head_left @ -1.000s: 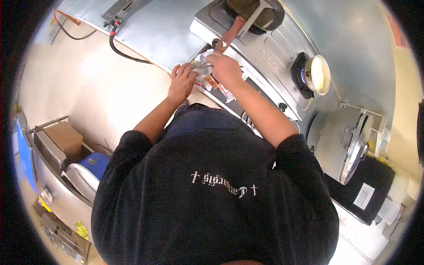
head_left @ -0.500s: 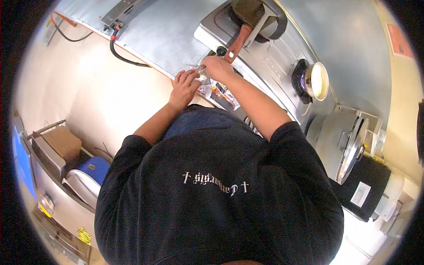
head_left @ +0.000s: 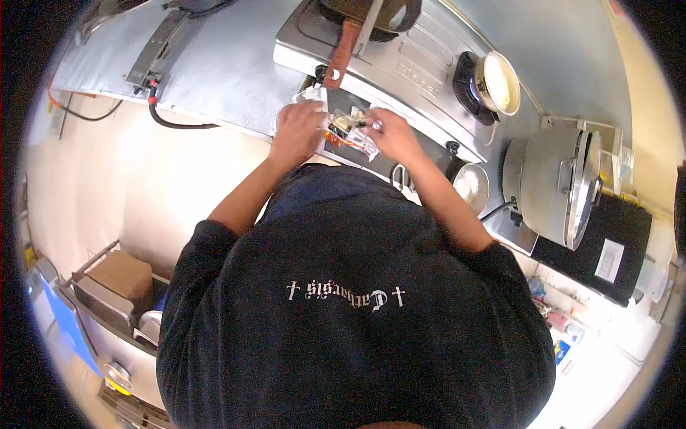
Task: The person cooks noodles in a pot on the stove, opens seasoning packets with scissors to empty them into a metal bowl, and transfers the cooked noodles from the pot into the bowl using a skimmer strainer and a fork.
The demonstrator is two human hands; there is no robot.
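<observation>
My left hand (head_left: 297, 133) rests blurred over a crumpled white wrapper (head_left: 313, 94) at the counter's front edge, its fingers loosely outstretched. My right hand (head_left: 394, 136) is closed in a pinch on a small clear sachet (head_left: 359, 117), whose contents I cannot make out. Between the hands lie printed packets (head_left: 341, 137) in orange, white and dark colours. Just beyond them, a brown wooden pan handle (head_left: 344, 51) sticks out over the stove's front.
The silver stove (head_left: 421, 68) carries a dark pan (head_left: 382, 16) and a small pot (head_left: 498, 83) over a blue flame. A large lidded pot (head_left: 547, 182) stands right, near a metal bowl (head_left: 471, 187) and scissor-like handles (head_left: 400, 176). A black hose (head_left: 168, 120) hangs at the left.
My hands have moved apart; the right went rightward, and the packets between them are more exposed. The view has shifted, bringing the metal bowl into sight.
</observation>
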